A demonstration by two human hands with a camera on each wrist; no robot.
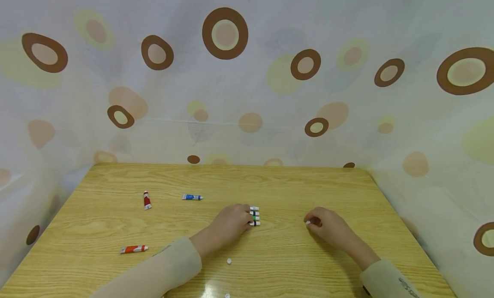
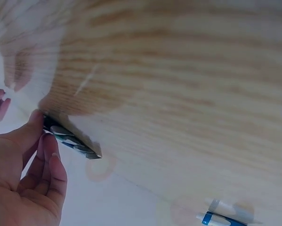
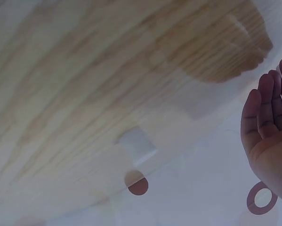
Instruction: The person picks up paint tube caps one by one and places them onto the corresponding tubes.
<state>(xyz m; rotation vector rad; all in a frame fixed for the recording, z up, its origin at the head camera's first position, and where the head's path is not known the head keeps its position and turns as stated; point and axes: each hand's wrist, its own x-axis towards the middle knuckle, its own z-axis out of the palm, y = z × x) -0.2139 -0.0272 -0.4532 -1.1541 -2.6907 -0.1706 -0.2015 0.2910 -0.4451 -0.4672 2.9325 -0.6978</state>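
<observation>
Several small paint tubes point(image 1: 254, 213) lie side by side, their white-capped ends poking out past my left hand point(image 1: 230, 223). In the left wrist view, thumb and fingers of that hand grip the dark ends of the row of tubes point(image 2: 70, 137). Farther right, my right hand point(image 1: 331, 227) pinches a small white cap point(image 1: 308, 222) between thumb and forefinger, close over the table. In the right wrist view the other fingers point(image 3: 267, 101) of this hand are gently bent, and the cap is mostly hidden there.
A dark red tube point(image 1: 147, 200), a blue tube point(image 1: 192, 197) and an orange-red tube point(image 1: 134, 249) lie apart on the wooden table point(image 1: 293, 263). Two small white pieces, one a round cap point(image 1: 229, 261), lie near the front. A patterned sheet point(image 1: 247, 96) surrounds the table's back and sides.
</observation>
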